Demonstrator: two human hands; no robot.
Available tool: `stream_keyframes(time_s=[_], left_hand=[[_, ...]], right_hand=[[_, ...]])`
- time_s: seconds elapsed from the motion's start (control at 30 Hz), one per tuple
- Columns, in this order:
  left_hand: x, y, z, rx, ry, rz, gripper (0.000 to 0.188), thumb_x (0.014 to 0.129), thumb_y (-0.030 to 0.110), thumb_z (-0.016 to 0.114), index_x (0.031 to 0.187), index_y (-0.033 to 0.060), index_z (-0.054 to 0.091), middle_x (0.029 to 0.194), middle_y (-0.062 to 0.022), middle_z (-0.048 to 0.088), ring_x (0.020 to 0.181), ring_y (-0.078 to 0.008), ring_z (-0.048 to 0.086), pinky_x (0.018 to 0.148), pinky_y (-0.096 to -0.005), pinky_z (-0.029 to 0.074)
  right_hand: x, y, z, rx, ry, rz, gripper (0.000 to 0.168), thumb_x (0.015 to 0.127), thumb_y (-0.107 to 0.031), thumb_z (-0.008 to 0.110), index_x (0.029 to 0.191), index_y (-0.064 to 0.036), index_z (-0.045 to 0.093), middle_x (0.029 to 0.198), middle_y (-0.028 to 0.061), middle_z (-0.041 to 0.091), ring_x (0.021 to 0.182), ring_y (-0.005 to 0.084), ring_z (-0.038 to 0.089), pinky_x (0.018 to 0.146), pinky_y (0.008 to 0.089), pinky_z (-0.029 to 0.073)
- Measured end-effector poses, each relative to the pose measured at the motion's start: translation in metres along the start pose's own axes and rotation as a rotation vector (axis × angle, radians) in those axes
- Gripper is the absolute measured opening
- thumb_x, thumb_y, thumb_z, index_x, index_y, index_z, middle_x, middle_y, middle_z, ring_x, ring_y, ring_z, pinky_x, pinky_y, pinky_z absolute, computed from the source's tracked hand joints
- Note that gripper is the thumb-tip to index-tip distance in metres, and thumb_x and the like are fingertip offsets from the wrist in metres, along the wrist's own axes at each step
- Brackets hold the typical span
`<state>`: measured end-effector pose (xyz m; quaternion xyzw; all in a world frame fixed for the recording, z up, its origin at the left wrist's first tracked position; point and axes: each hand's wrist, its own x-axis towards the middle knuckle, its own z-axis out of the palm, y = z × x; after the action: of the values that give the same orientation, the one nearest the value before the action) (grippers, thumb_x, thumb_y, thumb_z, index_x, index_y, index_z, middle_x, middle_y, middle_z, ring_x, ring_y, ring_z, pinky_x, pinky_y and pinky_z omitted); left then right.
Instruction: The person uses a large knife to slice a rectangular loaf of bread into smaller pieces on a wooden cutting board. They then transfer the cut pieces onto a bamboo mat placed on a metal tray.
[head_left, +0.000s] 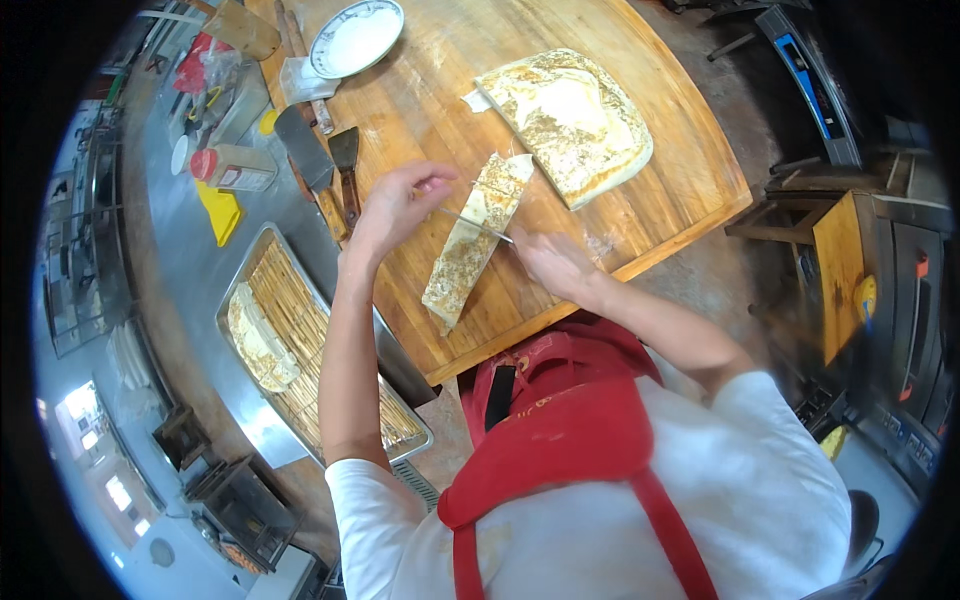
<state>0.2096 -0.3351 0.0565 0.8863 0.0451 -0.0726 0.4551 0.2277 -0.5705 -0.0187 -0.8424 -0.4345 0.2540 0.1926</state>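
A long strip of dough (476, 240) with a brown-flecked, oily-looking surface lies slantwise on the wooden board (390, 300). Across its middle runs a thin metal blade (484, 226), seen nearly edge-on. My right hand (553, 261) grips the near end of this blade, at the strip's right side. To the left of the strip my left hand (405, 201) hovers with loosely curled fingers, a gap between thumb and fingers and nothing visible in it. Farther up the board rests a large folded slab of the same dough (570, 124), its left edge cut straight.
Two broad scrapers (304, 150) (345, 150) lie left of my left hand. A patterned plate (356, 39) sits at the board's far side. On the metal counter are a red-lidded jar (240, 168), a yellow cloth (219, 214) and a slatted tray (292, 289) holding cut dough pieces (259, 341).
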Motion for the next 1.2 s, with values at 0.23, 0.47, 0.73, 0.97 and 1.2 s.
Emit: stream_keyframes(time_s=[0.23, 0.47, 0.73, 0.97, 1.2], left_hand=[[0.001, -0.001, 0.034, 0.356, -0.287, -0.072, 0.012, 0.077, 0.009, 0.064, 0.087, 0.0075, 0.069, 0.082, -0.012, 0.068, 0.079, -0.0233, 0.066, 0.07, -0.0327, 0.051], [0.022, -0.066, 0.07, 0.334, -0.545, -0.275, 0.014, 0.067, 0.001, 0.07, 0.079, 0.0069, 0.071, 0.079, -0.0109, 0.069, 0.075, -0.0209, 0.067, 0.069, -0.0319, 0.052], [0.024, -0.089, 0.088, 0.339, -0.461, -0.239, 0.012, 0.061, 0.0, 0.072, 0.069, 0.008, 0.071, 0.072, -0.0098, 0.069, 0.071, -0.0211, 0.067, 0.068, -0.0324, 0.052], [0.024, -0.088, 0.091, 0.331, -0.448, -0.163, 0.007, 0.061, 0.004, 0.07, 0.066, 0.0087, 0.072, 0.07, -0.0101, 0.068, 0.068, -0.0227, 0.066, 0.066, -0.0336, 0.052], [0.007, -0.072, 0.069, 0.308, -0.415, -0.154, 0.011, 0.069, 0.01, 0.069, 0.078, 0.0054, 0.071, 0.075, -0.0104, 0.068, 0.073, -0.0194, 0.064, 0.069, -0.0307, 0.051]], right_hand=[[-0.02, -0.023, 0.019, 0.028, 0.043, -0.072, 0.012, 0.081, -0.004, 0.049, 0.091, 0.001, 0.046, 0.066, 0.0196, 0.061, 0.063, 0.0371, 0.062, 0.058, 0.0454, 0.047], [-0.016, -0.019, 0.042, 0.034, 0.047, -0.059, 0.016, 0.08, -0.004, 0.05, 0.094, 0.004, 0.049, 0.071, 0.0186, 0.065, 0.067, 0.0324, 0.067, 0.058, 0.0427, 0.051], [-0.008, -0.033, 0.045, -0.048, -0.019, 0.071, 0.014, 0.078, -0.002, 0.053, 0.09, 0.004, 0.051, 0.074, 0.0185, 0.065, 0.07, 0.0325, 0.067, 0.059, 0.0404, 0.053], [-0.005, -0.021, 0.058, -0.081, -0.057, 0.029, 0.02, 0.076, -0.002, 0.056, 0.093, 0.005, 0.049, 0.072, 0.0198, 0.064, 0.069, 0.0328, 0.067, 0.058, 0.0405, 0.052], [-0.002, -0.015, 0.074, -0.072, -0.034, 0.008, 0.021, 0.077, -0.001, 0.053, 0.096, 0.005, 0.045, 0.071, 0.0201, 0.063, 0.068, 0.0373, 0.064, 0.06, 0.0447, 0.05]])
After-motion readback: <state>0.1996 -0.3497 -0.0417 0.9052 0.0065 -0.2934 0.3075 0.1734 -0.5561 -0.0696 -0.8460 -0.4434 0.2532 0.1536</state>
